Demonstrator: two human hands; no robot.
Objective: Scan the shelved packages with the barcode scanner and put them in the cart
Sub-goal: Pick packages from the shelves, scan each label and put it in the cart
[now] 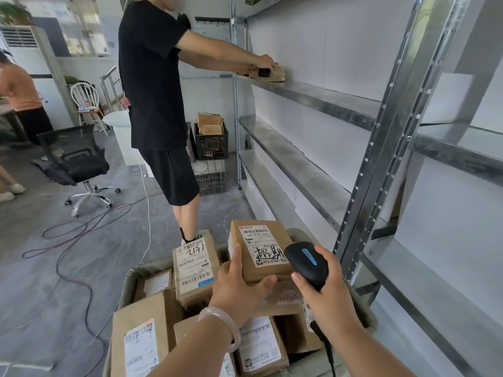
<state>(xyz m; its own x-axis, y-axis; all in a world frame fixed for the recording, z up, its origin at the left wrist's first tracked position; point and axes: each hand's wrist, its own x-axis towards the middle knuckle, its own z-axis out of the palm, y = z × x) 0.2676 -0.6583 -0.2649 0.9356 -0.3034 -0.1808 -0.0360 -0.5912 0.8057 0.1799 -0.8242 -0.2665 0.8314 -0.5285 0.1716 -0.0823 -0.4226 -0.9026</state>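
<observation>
Closest in, the left hand (239, 289), with a pale smooth bracelet (220, 325) on its wrist, grips a brown cardboard package (261, 248) at its near left corner. The thumb curls along the near edge and the fingers wrap up the left side. The package is a flat rectangular box held above the far right part of the cart (141, 265). Its long axis runs away from the camera, and its white printed label faces up, barcode at the far end and black handwriting at the near end. Just beside its right edge, the right hand (324, 292) is closed around the handle of the barcode scanner (306, 263), which is matt black plastic with a blue strip on top. The scanner's rounded head points up and left toward the label, and its cable trails from the handle toward the bottom edge. Below, the cart has a soft greenish fabric rim and holds more labelled cardboard boxes (194, 268), some flat and one standing on end. To the right stands a grey metal shelf rack (381, 159) with perforated uprights. Farther off, a person in black (152, 77) reaches to a shelf, with stacked dark crates (211, 142) behind, an office chair (76, 164) and loose cables (81, 240) on the grey floor.
</observation>
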